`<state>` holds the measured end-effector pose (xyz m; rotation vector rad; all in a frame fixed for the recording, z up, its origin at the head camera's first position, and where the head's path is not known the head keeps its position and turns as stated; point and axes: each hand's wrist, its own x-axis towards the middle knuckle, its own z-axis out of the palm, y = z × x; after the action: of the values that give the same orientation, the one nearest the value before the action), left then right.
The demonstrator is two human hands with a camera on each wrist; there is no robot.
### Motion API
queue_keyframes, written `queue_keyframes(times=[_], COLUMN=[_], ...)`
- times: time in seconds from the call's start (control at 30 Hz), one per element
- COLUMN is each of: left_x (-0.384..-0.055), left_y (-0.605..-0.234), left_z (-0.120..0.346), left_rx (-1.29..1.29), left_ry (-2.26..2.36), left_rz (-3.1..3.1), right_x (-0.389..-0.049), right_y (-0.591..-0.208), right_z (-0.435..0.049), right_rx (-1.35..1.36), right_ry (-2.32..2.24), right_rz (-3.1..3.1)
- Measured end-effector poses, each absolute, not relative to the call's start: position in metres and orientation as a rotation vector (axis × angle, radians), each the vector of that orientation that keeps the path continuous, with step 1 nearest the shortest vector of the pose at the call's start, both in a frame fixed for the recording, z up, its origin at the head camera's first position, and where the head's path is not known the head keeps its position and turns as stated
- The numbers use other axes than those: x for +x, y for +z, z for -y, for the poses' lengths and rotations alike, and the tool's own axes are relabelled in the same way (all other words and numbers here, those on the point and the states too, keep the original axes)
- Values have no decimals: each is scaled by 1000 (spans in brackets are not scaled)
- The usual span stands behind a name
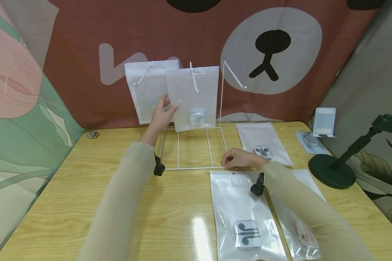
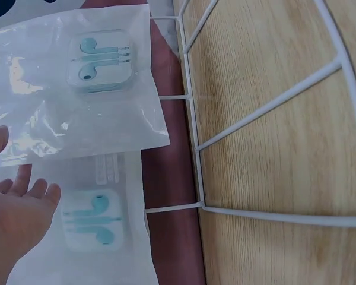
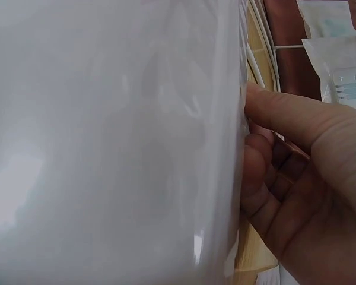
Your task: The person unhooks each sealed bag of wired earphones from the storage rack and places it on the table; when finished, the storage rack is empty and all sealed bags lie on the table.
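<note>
A white wire rack (image 1: 191, 168) stands on the table, its prongs passing through the tops of two white plastic bags. The nearer hanging bag (image 1: 207, 90) shows boxed earphones (image 2: 101, 62) at its bottom; the left hanging bag (image 1: 140, 94) also has earphones inside. My left hand (image 1: 161, 114) reaches up between the two bags, fingers extended, thumb at the nearer bag's left edge. With curled fingers, my right hand (image 1: 240, 159) holds the rack's front right corner. The top edge of a flat-lying bag (image 1: 228, 195) hides those fingertips in the right wrist view.
More earphone bags lie at right: one bag (image 1: 259, 136) beside the rack, another bag (image 1: 308, 185) under the right forearm. Behind them stand a phone stand (image 1: 323, 123) and a dark green lamp base (image 1: 331, 172). A small gadget (image 1: 93, 135) sits back left.
</note>
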<state>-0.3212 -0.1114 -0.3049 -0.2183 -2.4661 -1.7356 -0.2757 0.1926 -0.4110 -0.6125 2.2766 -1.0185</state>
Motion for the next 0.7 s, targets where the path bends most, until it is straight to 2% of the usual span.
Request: queue_keyframes(times=[0.3,0.7], left_x=[-318,-316], left_y=[-310,-318], left_z=[105,95], left_rx=[-253,-238], left_ry=[-1875,-1721], left_rz=[2398,2365], right_x=[-275,-273], right_y=[-411,-409], right_z=[-192,-192], right_rx=[-613,-601], right_ry=[-1016,-1003], right_rz=[-2284,-2296])
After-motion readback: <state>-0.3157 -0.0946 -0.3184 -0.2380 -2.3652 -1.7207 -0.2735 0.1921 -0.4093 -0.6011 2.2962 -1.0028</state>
